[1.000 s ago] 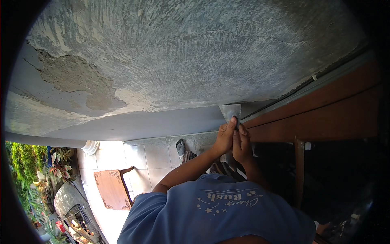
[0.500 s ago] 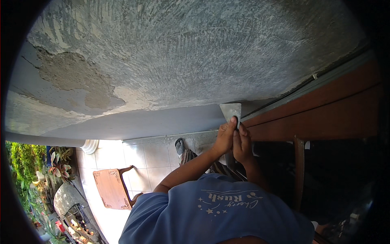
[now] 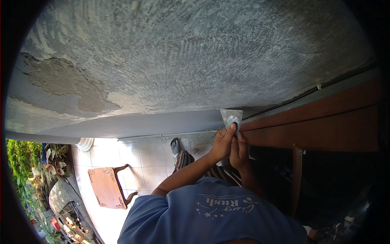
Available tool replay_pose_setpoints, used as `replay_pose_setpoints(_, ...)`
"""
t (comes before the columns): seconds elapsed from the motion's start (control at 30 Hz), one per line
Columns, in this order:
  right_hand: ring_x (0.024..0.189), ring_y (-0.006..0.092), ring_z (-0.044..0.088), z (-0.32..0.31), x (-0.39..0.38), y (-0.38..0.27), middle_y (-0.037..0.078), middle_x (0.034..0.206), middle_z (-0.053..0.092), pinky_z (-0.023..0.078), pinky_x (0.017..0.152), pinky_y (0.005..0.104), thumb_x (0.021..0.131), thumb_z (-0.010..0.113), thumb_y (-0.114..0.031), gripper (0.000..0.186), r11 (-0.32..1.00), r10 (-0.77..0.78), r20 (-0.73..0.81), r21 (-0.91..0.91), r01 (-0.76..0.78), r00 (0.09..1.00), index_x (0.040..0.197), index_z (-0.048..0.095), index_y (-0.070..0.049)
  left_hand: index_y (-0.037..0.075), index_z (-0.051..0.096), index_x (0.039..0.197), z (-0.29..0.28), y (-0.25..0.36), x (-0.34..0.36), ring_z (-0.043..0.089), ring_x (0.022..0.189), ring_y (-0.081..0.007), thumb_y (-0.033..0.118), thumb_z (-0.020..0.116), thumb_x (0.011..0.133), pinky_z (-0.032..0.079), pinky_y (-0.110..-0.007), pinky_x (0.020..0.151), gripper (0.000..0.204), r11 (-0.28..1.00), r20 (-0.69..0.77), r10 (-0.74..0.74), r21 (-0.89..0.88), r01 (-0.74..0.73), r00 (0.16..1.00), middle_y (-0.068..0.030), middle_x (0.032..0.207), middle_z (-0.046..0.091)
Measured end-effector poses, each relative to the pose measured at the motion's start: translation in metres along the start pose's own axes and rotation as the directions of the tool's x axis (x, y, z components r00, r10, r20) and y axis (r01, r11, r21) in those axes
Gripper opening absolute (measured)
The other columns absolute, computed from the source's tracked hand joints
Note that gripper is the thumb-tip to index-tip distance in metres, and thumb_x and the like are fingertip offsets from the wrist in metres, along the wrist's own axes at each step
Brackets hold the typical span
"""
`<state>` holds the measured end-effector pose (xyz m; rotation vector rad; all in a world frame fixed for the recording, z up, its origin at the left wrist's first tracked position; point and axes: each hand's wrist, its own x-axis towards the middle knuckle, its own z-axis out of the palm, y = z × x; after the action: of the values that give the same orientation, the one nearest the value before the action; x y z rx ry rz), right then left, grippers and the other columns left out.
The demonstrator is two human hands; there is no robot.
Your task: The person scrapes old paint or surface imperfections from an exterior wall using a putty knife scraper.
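A putty knife [image 3: 232, 116] with a flat, pale metal blade is held upright at the lower edge of the scraped grey wall [image 3: 195, 69], close to the wooden frame. My left hand [image 3: 222, 143] is closed round its handle, the thumb pressed on the base of the blade. My right hand [image 3: 239, 153] wraps the handle from the other side, its fingers against the left hand. Most of the handle is hidden by the hands. The blade's wide edge meets or nearly meets the wall surface; I cannot tell whether it touches.
A bare, crumbly patch [image 3: 61, 81] marks the wall at left. The reddish-brown wooden frame [image 3: 317, 118] runs along the right. A small wooden table [image 3: 106, 188] stands on the tiled floor [image 3: 153, 153], with plants [image 3: 53, 162] beyond. One foot in a sandal [image 3: 175, 146] shows below.
The view has shifted slightly, and the wall, table and foot sit in different places in the picture. Both hands keep their grip on the putty knife, which stays near the same corner.
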<state>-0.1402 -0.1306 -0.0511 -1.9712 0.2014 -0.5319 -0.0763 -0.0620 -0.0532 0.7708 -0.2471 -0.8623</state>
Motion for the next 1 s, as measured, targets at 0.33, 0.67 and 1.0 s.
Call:
replay_pose_setpoints(0.33,0.086,0.0361,0.054,-0.001,0.018,-0.021,0.021,0.098,0.055,0.041,0.073,0.0398,0.083,0.041,-0.007,0.03,0.993,-0.112,0.041,-0.034,0.113,0.993,0.111,0.045,0.004,0.002,0.051,0.069,0.004,0.016,0.003,0.058,0.075,-0.0234,0.042,0.031,0.091,0.047,-0.033,0.069,0.05,0.992,0.043,0.128,0.01,-0.129,0.991,-0.0101,0.068,0.054)
replay_pose_setpoints(0.67,0.085,0.0364,0.056,-0.004,0.008,0.001,0.023,0.094,0.055,0.044,0.073,0.0387,0.084,0.04,-0.005,0.03,0.995,-0.105,0.028,0.004,0.105,0.994,0.111,0.045,0.006,0.002,0.051,0.068,0.0,-0.003,0.003,0.058,0.072,-0.0221,0.04,0.032,0.092,0.046,-0.032,0.069,0.049,0.999,-0.029,0.031,0.034,-0.03,0.999,-0.0089,0.068,0.055)
replay_pose_setpoints(1.0,0.089,0.036,0.055,-0.004,0.003,0.005,0.022,0.101,0.055,0.042,0.076,0.0392,0.084,0.04,-0.006,0.032,0.999,-0.045,0.057,-0.008,0.046,0.997,0.114,0.044,0.004,0.001,0.05,0.068,0.003,0.0,0.002,0.058,0.071,-0.0238,0.041,0.031,0.092,0.046,-0.033,0.069,0.05,0.998,0.008,0.06,-0.033,-0.06,0.998,-0.0104,0.068,0.055)
